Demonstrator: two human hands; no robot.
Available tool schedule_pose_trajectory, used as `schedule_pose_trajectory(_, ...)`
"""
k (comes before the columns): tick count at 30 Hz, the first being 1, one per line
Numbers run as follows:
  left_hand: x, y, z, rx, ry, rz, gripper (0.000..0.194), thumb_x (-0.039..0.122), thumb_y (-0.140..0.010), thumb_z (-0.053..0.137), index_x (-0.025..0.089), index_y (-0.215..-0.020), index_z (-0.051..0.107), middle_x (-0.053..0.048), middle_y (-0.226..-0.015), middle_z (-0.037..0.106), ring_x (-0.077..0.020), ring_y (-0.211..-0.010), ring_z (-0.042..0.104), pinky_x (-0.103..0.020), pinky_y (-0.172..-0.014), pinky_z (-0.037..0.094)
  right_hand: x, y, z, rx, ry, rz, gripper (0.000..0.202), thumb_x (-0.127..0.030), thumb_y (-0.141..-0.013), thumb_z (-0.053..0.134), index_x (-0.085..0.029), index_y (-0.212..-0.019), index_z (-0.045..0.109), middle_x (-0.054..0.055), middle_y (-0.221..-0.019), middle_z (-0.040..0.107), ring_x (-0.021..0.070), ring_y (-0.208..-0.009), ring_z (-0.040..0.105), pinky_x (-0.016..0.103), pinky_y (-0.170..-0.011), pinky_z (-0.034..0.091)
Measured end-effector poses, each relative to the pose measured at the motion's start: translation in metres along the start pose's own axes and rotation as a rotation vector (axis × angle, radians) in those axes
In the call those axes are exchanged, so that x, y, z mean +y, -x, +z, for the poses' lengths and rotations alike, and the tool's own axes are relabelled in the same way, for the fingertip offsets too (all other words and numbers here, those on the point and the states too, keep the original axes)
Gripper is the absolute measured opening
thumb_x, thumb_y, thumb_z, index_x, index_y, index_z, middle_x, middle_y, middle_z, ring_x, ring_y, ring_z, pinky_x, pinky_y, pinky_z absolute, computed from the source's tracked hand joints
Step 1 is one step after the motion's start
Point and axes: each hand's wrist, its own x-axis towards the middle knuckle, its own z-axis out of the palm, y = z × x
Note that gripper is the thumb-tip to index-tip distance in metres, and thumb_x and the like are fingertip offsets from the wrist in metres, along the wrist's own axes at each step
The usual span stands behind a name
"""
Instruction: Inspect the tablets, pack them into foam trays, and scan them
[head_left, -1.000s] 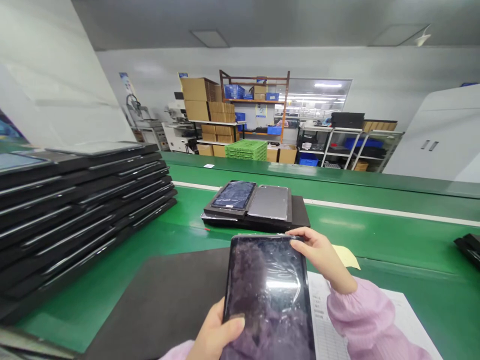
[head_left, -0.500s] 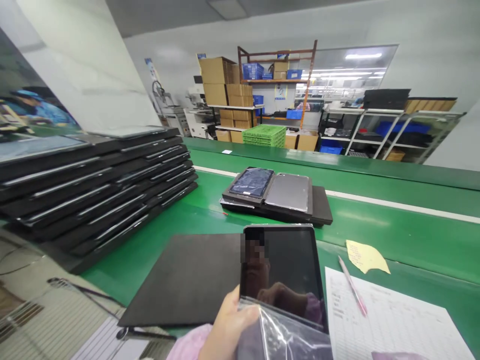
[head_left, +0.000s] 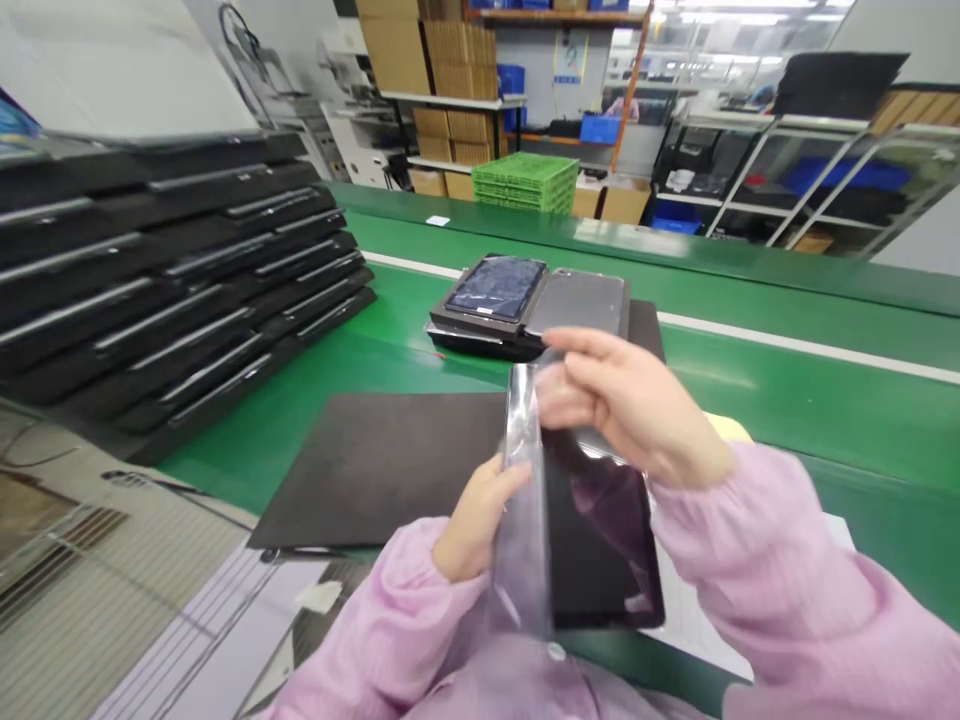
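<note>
A dark-screened tablet (head_left: pixel 600 540) is held in front of me, its glossy face showing reflections. Along its left side runs a strip of clear plastic film (head_left: pixel 523 530). My left hand (head_left: pixel 476 515) is closed around that left edge, its thumb lying over the film. At the top of the tablet, my right hand (head_left: pixel 611 400) has its curled fingers on the film's upper part; the fingertips are slightly blurred. Beneath and left of the tablet lies a flat black foam sheet (head_left: pixel 390 465).
Tall stacked black foam trays (head_left: pixel 172 260) stand at the left. Beyond my hands, a film-covered tablet (head_left: pixel 497 287) and a grey-backed tablet (head_left: pixel 581 300) lie on black foam. A printed sheet (head_left: pixel 697 620) and a yellow note (head_left: pixel 727 428) are partly hidden by my right arm.
My right hand has come up to the top of the tablet. The film, earlier across the tablet's lower part, now runs along its left side. The view has tipped downward.
</note>
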Motion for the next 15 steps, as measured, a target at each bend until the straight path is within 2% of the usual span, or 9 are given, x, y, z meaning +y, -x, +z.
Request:
schedule_pose_trajectory(2, -0.001, -0.001, 0.003, -0.008, 0.009, -0.005, 0.025, 0.027, -0.071, 0.068, 0.012, -0.091, 0.066, -0.004, -0.080, 0.070, -0.0179, -0.075, 0.063, -0.025, -0.070, 0.047, 0.005, -0.029, -0.004, 0.169, -0.092, -0.011, 0.019, -0.003, -0.089, 0.039, -0.012, -0.102, 0.049, 0.005, -0.069, 0.067, 0.0155, -0.066, 0.068, 0.024, -0.058, 0.057)
schedule_pose_trajectory(4, 0.001, 0.001, 0.004, -0.007, 0.029, -0.009, 0.025, 0.027, -0.073, 0.067, 0.013, -0.094, 0.066, -0.004, -0.085, 0.070, -0.0180, -0.081, 0.063, -0.025, -0.075, 0.047, 0.011, -0.043, -0.010, 0.277, -0.114, 0.013, 0.017, -0.001, -0.089, 0.039, -0.009, -0.102, 0.047, 0.008, -0.069, 0.067, 0.0175, -0.069, 0.068, 0.025, -0.058, 0.058)
schedule_pose_trajectory(6, 0.004, 0.003, 0.005, -0.007, 0.089, -0.035, 0.025, 0.027, -0.073, 0.068, 0.014, -0.095, 0.067, -0.003, -0.082, 0.070, -0.0167, -0.076, 0.064, -0.024, -0.071, 0.048, 0.015, -0.045, -0.015, 0.323, -0.120, 0.025, 0.015, -0.001, -0.089, 0.039, -0.007, -0.101, 0.047, 0.009, -0.070, 0.067, 0.0187, -0.070, 0.069, 0.026, -0.059, 0.058)
schedule_pose_trajectory(9, 0.008, 0.005, 0.004, -0.001, 0.192, -0.052, 0.023, 0.025, -0.070, 0.070, 0.014, -0.090, 0.067, -0.002, -0.071, 0.069, -0.0144, -0.063, 0.063, -0.022, -0.061, 0.049, 0.014, -0.040, -0.019, 0.315, -0.115, 0.002, 0.014, -0.002, -0.089, 0.040, -0.007, -0.100, 0.047, 0.009, -0.074, 0.067, 0.0182, -0.074, 0.068, 0.026, -0.062, 0.058)
schedule_pose_trajectory(12, 0.005, 0.005, -0.001, 0.064, 0.214, -0.037, 0.027, 0.027, -0.069, 0.072, 0.013, -0.091, 0.066, -0.003, -0.073, 0.069, -0.0144, -0.062, 0.063, -0.023, -0.060, 0.050, 0.006, -0.032, -0.028, 0.274, 0.034, -0.046, 0.011, -0.018, -0.092, 0.044, -0.011, -0.100, 0.049, 0.004, -0.066, 0.065, 0.0156, -0.056, 0.065, 0.022, -0.046, 0.053)
schedule_pose_trajectory(15, -0.003, 0.002, -0.014, 0.149, 0.255, -0.031, 0.032, 0.031, -0.069, 0.072, 0.015, -0.094, 0.064, -0.003, -0.078, 0.070, -0.0164, -0.066, 0.064, -0.026, -0.065, 0.052, 0.001, -0.021, -0.048, 0.364, 0.193, -0.222, 0.034, -0.047, -0.090, 0.045, -0.015, -0.097, 0.051, -0.005, -0.048, 0.050, 0.0095, -0.033, 0.048, 0.017, -0.031, 0.037)
